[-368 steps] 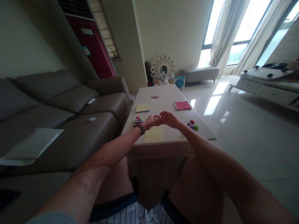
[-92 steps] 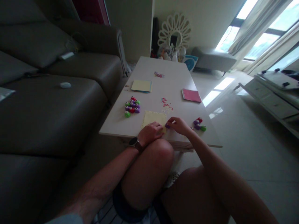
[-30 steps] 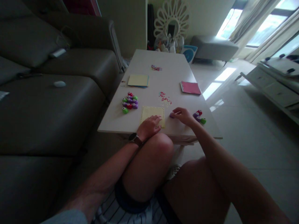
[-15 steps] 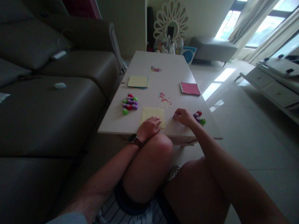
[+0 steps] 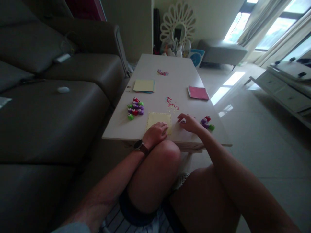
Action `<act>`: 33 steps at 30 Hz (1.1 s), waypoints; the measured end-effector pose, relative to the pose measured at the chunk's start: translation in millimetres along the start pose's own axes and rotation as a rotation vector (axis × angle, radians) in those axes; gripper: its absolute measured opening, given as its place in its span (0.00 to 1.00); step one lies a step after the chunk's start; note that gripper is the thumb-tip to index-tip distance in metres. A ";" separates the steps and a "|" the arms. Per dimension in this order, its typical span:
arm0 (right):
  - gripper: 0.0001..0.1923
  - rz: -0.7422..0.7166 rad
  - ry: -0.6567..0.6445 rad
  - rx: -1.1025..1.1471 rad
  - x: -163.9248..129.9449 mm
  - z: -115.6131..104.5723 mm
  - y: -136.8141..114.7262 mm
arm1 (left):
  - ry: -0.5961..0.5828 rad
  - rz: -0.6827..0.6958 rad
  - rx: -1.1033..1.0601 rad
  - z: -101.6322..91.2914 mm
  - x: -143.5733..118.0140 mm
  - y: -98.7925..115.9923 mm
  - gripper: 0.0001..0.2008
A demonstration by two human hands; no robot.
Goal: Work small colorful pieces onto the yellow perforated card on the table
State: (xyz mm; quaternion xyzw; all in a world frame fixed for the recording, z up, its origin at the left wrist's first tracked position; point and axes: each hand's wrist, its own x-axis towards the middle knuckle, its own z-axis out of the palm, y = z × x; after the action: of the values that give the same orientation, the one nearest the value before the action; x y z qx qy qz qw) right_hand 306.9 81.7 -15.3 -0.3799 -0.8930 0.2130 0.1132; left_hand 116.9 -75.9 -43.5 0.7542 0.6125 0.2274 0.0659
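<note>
Yellow paper [image 5: 159, 119] lies at the table's [image 5: 116, 131] near edge, pinned flat under the left hand [image 5: 155, 133], its grip spread. Just beside it, the right hand [image 5: 190, 123] curls over something small; whether it pinches, I cannot tell.

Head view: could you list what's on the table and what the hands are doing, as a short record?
left hand: rests flat on yellow sheet
right hand: on table, beside small punches; what it holds cannot be told
punch cluster: left of the sheet
paper bits: scattered beyond the sheet
pink pad: far right
yellow pad: far left
</note>
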 end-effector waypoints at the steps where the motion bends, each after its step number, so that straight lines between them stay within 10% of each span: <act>1: 0.22 -0.011 0.010 0.000 0.2 0.4 0.6 | 0.004 -0.002 -0.003 -0.1 -0.1 0.1 0.14; 15: 0.21 -0.035 0.038 0.026 2.0 3.9 27.5 | 0.015 0.017 0.016 0.0 -0.3 -0.1 0.13; 33: 0.21 -0.228 0.041 0.371 -2.6 9.6 -24.9 | 0.259 -0.050 -0.104 5.2 -5.2 -5.0 0.16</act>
State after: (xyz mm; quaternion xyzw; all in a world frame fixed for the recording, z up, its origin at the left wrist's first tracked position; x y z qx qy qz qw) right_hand 289.5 61.4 -12.3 -0.2535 -0.8732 0.3516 0.2226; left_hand 113.9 -78.8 -51.4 0.6987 0.6217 0.3527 0.0311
